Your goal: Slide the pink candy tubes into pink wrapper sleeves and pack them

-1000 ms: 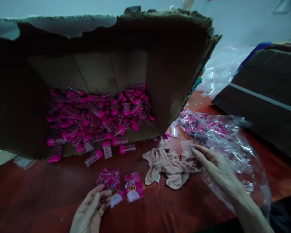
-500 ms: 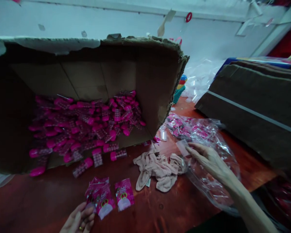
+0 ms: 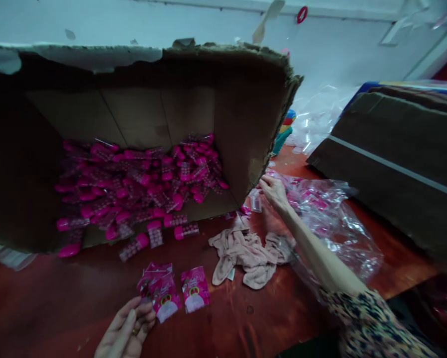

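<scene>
My left hand (image 3: 128, 328) is at the lower left with its fingers curled together at the edge of several overlapping pink printed packets (image 3: 159, 293); what its fingertips pinch is too small to make out. One more pink packet (image 3: 195, 289) lies just to the right. My right hand (image 3: 274, 191) reaches beside the right edge of the cardboard box, fingers bent and close together, near a small clear plastic piece (image 3: 256, 201). Whether it holds anything is hidden. The tilted box (image 3: 242, 124) contains many pink-capped clear tubes (image 3: 134, 181), some spilling over its front edge.
A crumpled beige cloth (image 3: 246, 253) lies mid-table. Clear plastic bags with pink packets (image 3: 320, 204) spread under and beyond my right forearm. A dark cardboard stack with a pale strap (image 3: 388, 174) stands at the right. Behind it is a pale wall (image 3: 331, 49).
My right hand has moved up and left from the plastic bag to the box's edge; the clear piece it held no longer shows. My left hand stays beside the packets. The view has shifted slightly.
</scene>
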A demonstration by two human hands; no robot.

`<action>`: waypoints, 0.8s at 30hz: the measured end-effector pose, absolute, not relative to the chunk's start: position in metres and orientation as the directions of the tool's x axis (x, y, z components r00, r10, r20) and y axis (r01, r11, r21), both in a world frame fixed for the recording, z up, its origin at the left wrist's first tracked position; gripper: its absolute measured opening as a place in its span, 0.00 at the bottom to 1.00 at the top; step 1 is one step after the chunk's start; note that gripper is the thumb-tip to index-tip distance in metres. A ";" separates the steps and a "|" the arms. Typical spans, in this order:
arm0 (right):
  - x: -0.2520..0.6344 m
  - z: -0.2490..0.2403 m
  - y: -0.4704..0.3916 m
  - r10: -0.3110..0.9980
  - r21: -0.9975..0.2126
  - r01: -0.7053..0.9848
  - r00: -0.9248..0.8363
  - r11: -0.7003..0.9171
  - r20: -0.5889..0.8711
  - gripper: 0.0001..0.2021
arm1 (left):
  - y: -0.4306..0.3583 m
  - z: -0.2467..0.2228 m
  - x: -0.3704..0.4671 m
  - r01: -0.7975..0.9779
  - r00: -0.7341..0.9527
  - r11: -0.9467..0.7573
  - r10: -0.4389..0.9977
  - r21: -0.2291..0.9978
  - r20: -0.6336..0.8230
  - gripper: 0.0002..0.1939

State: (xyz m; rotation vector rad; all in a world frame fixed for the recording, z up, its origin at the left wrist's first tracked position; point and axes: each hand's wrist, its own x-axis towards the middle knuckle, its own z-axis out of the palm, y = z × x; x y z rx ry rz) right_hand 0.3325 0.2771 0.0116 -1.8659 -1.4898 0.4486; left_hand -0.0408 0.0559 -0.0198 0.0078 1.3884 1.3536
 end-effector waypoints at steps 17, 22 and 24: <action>0.239 0.000 0.117 0.950 -0.401 0.884 -0.128 0.239 0.284 0.12 | 0.091 0.045 -0.038 -0.112 -0.327 0.328 0.879 0.938 -0.347 0.19; 0.243 -0.003 0.133 0.940 -0.403 0.874 -0.152 0.272 0.306 0.14 | 0.115 0.061 -0.028 0.310 -0.265 0.279 0.943 0.909 -0.200 0.20; 0.259 -0.007 0.148 0.936 -0.397 0.886 -0.104 0.241 0.336 0.16 | 0.120 0.063 -0.025 0.424 -0.237 0.240 0.960 0.873 -0.148 0.21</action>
